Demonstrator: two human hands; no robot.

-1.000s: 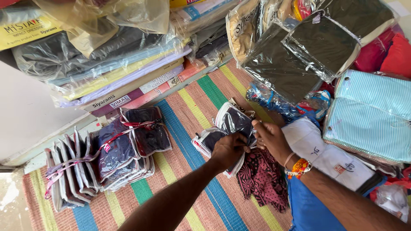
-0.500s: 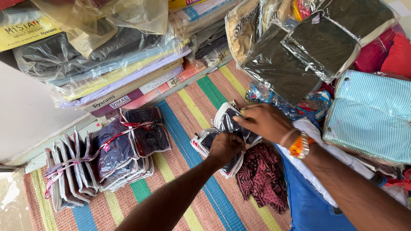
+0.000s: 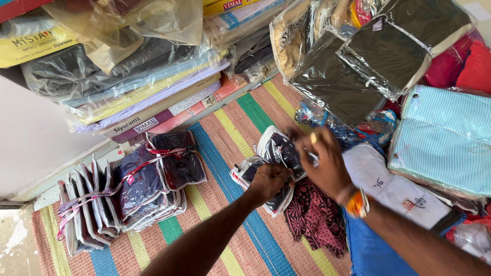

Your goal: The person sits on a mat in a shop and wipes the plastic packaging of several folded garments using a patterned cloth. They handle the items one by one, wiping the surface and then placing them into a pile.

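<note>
Hands meet over a small stack of clear-plastic garment packets (image 3: 273, 163) lying on the striped woven mat (image 3: 225, 128). The left hand (image 3: 268, 181) is clenched on the near edge of the stack, pinning it down, while the right hand (image 3: 322, 163), an orange band at its wrist, curls its fingers over the top packet and grips it. Just below the stack sits a maroon printed cloth (image 3: 317, 220). Well to the left, a tied bundle of dark packets (image 3: 130, 186) rests on the mat, bound with red ribbon. Beside the right forearm lies a folded white garment (image 3: 394, 189).
</note>
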